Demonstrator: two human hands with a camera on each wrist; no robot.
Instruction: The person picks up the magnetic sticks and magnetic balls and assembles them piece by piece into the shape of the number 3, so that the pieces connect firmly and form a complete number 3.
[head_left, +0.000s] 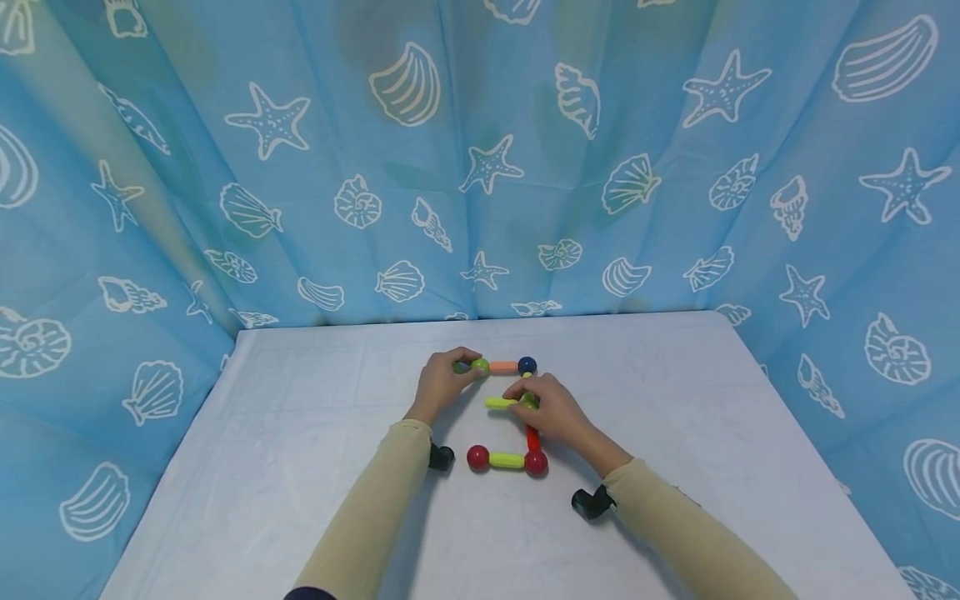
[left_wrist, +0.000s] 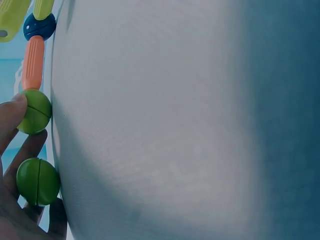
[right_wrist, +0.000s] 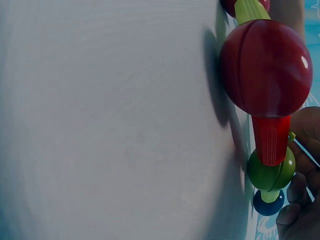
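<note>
My left hand (head_left: 441, 383) pinches a light green ball (head_left: 480, 367) between thumb and finger. A darker green ball (left_wrist: 38, 181) lies among its other fingers. An orange stick (head_left: 503, 367) joins the light green ball to a dark blue ball (head_left: 527, 365). With thumb and fingertips my right hand (head_left: 555, 407) pinches a yellow-green stick (head_left: 498, 402) that points left from a green ball (right_wrist: 271, 169). A short yellow-green stick links that ball up to the blue one. Below it a red stick (head_left: 533, 439) runs to a dark red ball (head_left: 536, 463).
From the near dark red ball, another yellow-green stick (head_left: 507, 460) reaches left to a second dark red ball (head_left: 477, 457). Everything lies on a white-covered table (head_left: 300, 467). A blue curtain (head_left: 465, 167) with white shells and starfish hangs behind it.
</note>
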